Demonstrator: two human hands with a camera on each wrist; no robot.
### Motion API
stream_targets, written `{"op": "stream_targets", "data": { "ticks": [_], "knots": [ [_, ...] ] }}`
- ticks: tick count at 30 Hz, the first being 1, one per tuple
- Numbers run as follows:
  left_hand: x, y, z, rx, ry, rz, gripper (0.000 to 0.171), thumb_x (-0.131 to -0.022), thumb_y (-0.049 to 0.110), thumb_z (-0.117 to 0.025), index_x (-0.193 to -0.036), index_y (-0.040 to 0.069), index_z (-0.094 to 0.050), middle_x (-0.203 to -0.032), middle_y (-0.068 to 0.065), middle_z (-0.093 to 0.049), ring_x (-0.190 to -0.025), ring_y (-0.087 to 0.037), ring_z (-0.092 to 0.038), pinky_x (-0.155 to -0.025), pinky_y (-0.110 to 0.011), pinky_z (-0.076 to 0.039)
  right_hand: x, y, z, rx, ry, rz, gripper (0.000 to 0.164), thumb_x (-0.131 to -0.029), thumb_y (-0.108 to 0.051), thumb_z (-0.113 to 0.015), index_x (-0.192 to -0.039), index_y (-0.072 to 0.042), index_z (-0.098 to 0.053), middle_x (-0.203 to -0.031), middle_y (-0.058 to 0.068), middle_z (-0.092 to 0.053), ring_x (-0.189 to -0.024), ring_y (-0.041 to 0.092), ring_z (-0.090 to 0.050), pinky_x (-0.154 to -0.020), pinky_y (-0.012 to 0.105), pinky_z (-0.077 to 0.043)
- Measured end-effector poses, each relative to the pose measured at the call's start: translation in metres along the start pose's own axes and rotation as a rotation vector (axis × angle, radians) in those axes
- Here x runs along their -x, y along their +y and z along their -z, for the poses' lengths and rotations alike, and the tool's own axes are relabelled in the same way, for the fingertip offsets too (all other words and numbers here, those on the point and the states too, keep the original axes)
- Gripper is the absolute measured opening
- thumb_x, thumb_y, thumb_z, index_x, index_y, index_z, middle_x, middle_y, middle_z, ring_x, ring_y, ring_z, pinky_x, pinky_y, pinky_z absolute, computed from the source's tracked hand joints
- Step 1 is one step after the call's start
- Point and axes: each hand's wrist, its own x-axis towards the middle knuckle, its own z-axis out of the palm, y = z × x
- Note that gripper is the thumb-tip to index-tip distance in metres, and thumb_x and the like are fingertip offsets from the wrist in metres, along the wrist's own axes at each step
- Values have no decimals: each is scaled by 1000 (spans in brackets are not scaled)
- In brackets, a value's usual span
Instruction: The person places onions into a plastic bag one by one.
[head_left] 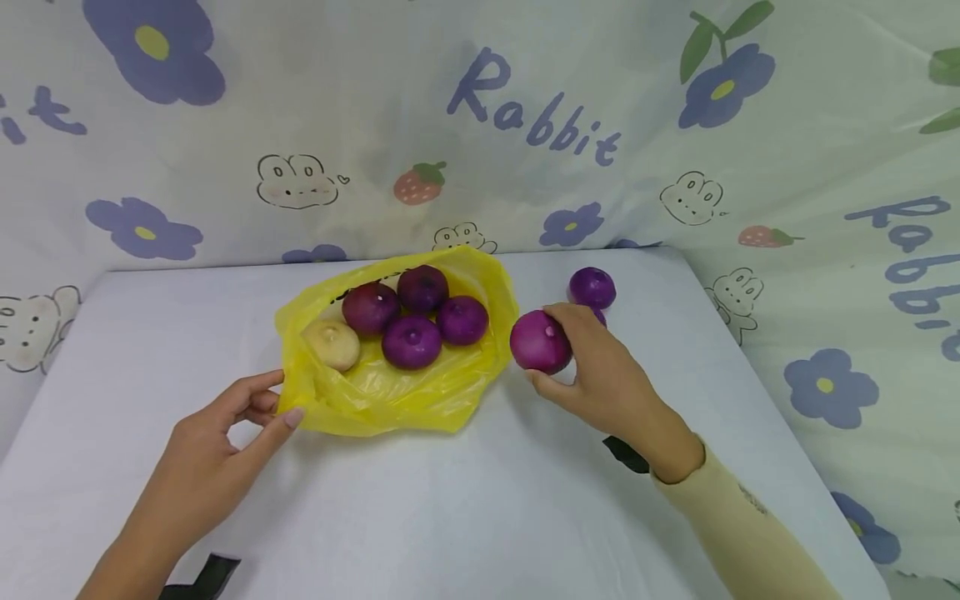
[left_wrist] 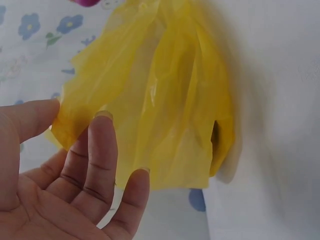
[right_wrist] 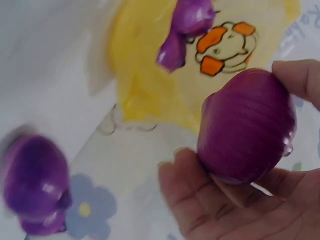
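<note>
A yellow plastic bag (head_left: 405, 408) lies with its wide mouth facing up. Several purple onions (head_left: 412, 342) and one pale yellow round vegetable (head_left: 333, 344) are inside it. At the bag's near left corner, my left hand (head_left: 202, 467) pinches the plastic edge between thumb and fingers; the left wrist view shows the thin film (left_wrist: 150, 110) at the fingertips. My right hand (head_left: 611, 387) grips a purple onion (head_left: 540, 342) just right of the bag's mouth. In the right wrist view, that onion (right_wrist: 247, 127) sits between thumb and fingers.
Behind the right hand a purple onion (head_left: 592, 287) rests on the white table (head_left: 450, 517), with another partly hidden by the hand. Black strips (head_left: 213, 577) lie near both forearms. A patterned cloth (head_left: 360, 100) hangs behind and beside the table.
</note>
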Motion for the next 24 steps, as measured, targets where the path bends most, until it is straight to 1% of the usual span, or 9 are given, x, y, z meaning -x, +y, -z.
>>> {"op": "stream_targets", "data": {
  "ticks": [3, 6, 9, 14, 20, 24],
  "knots": [
    [0, 0, 0, 7, 0, -5, 49, -97, 28, -78, -142, 15, -62, -106, 3, -70, -96, 5, -53, -75, -11, -38, -8, -8, -8, -21, -16, 55, 73, -88, -30, -84, -146, -4, -46, -142, 12, -52, -124, 24, -56, -98, 40, -55],
    [-1, 0, 0, 7, -7, -4, 50, -98, 28, -78, -142, 14, -61, -106, 3, -70, -97, 4, -53, -76, -11, -39, -15, -15, -16, -24, -35, 85, 73, -89, -31, -83, -147, -5, -47, -143, 11, -51, -126, 22, -55, -99, 37, -54],
    [-1, 0, 0, 6, -9, -4, 49, -98, 29, -78, -142, 14, -61, -105, 4, -70, -97, 4, -53, -75, -12, -39, -24, -24, -21, -10, -58, 125, 75, -90, -33, -83, -150, -5, -48, -145, 12, -52, -128, 23, -56, -103, 37, -52],
    [-2, 1, -1, 17, -8, -8, 48, -98, 28, -77, -142, 14, -62, -105, 3, -70, -95, 5, -54, -75, -13, -39, -38, -40, -31, 19, -101, 214, 79, -91, -38, -82, -154, -5, -48, -148, 13, -53, -136, 27, -51, -109, 38, -46],
    [-2, 2, -2, 5, -9, 4, 49, -98, 30, -77, -141, 13, -62, -106, 3, -70, -94, 5, -54, -72, -14, -39, -54, -60, -48, 4, -192, 268, 77, -94, -38, -79, -154, -4, -46, -153, 14, -49, -140, 27, -46, -112, 37, -43],
    [-2, 1, -3, 2, -9, 2, 49, -98, 30, -78, -141, 13, -62, -105, 3, -70, -94, 4, -54, -74, -13, -39, -65, -70, -60, -3, -244, 301, 76, -96, -37, -77, -156, -3, -44, -157, 12, -47, -143, 26, -43, -116, 35, -38]
  ]
}}
